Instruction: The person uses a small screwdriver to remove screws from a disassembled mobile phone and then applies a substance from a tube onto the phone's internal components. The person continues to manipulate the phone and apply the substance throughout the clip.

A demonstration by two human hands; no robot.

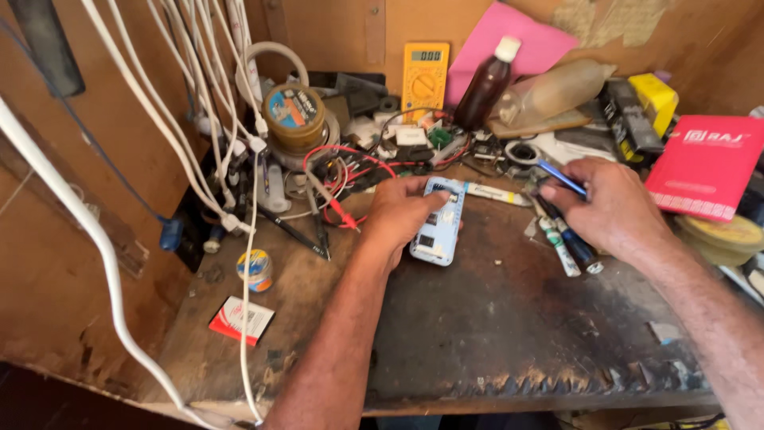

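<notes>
Across the lower half of the frame runs a dark, scuffed worktop (509, 334), its upper edge heaped with wires and tools. At upper right lies a red booklet (704, 167); at upper centre stands a yellow multimeter (424, 76) beside a brown bottle (485, 87). Near the middle, the left hand (398, 219) curls over a pale blue opened phone (438, 223) lying flat, fingers pressing its edge. Right of it, the right hand (609, 207) pinches a thin blue tool (562, 178).
</notes>
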